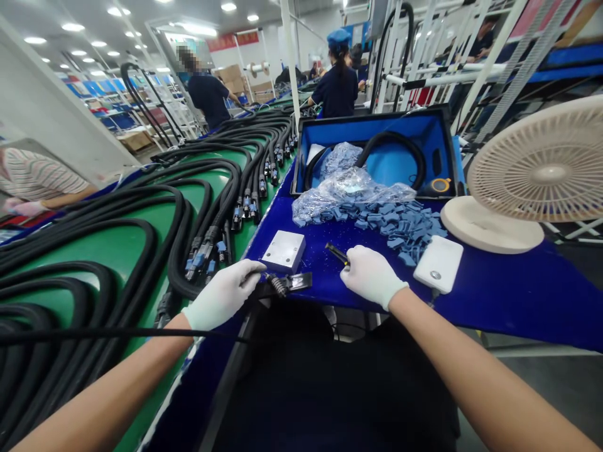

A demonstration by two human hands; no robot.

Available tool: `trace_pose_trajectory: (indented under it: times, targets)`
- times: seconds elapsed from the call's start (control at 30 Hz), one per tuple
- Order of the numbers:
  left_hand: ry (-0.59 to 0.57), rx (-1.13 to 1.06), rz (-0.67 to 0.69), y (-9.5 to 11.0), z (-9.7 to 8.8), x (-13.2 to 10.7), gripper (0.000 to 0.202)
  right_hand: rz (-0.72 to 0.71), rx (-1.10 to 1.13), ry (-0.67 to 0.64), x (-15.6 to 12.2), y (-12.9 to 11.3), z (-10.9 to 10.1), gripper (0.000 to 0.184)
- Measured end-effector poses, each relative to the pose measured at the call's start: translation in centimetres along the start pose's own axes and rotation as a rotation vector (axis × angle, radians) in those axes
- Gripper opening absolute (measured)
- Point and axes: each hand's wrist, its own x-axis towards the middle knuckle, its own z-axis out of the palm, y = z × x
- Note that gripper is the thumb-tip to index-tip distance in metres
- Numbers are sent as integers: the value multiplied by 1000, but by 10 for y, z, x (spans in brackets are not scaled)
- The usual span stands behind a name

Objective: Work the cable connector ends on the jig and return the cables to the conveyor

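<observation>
My left hand (222, 294), in a white glove, is closed around the end of a cable connector (277, 284) with a ribbed grey part and a dark, shiny tip. The connector lies low over the front edge of the blue table, just before a silver metal block (283, 250) with holes in it. My right hand (372, 276), also gloved, grips a thin black tool with yellow marks (336, 253); its tip points left towards the block, and its exact kind is hard to make out. Beyond both hands lies a heap of small blue plastic clips (398, 225).
Black hoses (151, 245) with blue-clipped ends cover the green bench at left. A blue bin (391, 157) holds a hose and plastic bags. At right are a beige fan (546, 169) and a white box (439, 263). A thin black cable crosses my left forearm. Several people work beyond.
</observation>
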Motion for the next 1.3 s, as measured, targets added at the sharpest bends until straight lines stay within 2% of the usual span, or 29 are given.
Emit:
trace_pose_trajectory:
  times: [0.07, 0.13, 0.2, 0.27, 0.33, 0.43, 0.53, 0.63, 0.77, 0.87, 0.97, 1.07, 1.17, 1.23, 1.3]
  targets:
    - [-1, -111, -137, 4, -7, 1, 29, 55, 231, 9, 2, 3, -4, 11]
    - [-4, -255, -250, 9, -14, 3, 33, 57, 536, -54, 2, 4, -9, 9]
    - [8, -370, -317, 15, -19, 5, 35, 11, 840, -172, 2, 1, -11, 25]
    - [31, -428, -334, 23, -22, 8, 38, -64, 1006, -263, 1, -8, -14, 36]
    - [43, -460, -325, 33, -24, 10, 38, -160, 975, -272, -1, -22, -19, 37]
    - [34, -499, -310, 51, -25, 12, 34, -335, 840, -205, -5, -50, -32, 34]
    - [21, -552, -294, 65, -23, 13, 33, -537, 889, -149, -9, -74, -45, 39]
    - [26, -591, -275, 69, -19, 13, 37, -641, 948, -151, -9, -86, -50, 49]
    - [44, -548, -278, 67, -14, 14, 36, -619, 887, -122, -9, -88, -45, 53]
    - [36, -528, -270, 66, -12, 14, 36, -661, 854, -68, -10, -87, -40, 50]
    - [23, -516, -259, 66, -12, 13, 38, -701, 790, -27, -10, -83, -31, 40]
    - [-22, -507, -250, 72, -11, 13, 43, -620, 675, 20, -9, -77, -17, 28]
    - [53, -448, -171, 84, -7, 17, 47, -574, 605, 43, -8, -72, -5, 23]
    - [137, -361, -107, 94, -5, 23, 48, -566, 602, 40, -10, -70, -4, 19]
    - [166, -269, -65, 102, -4, 31, 42, -509, 628, 31, -13, -70, -8, 13]
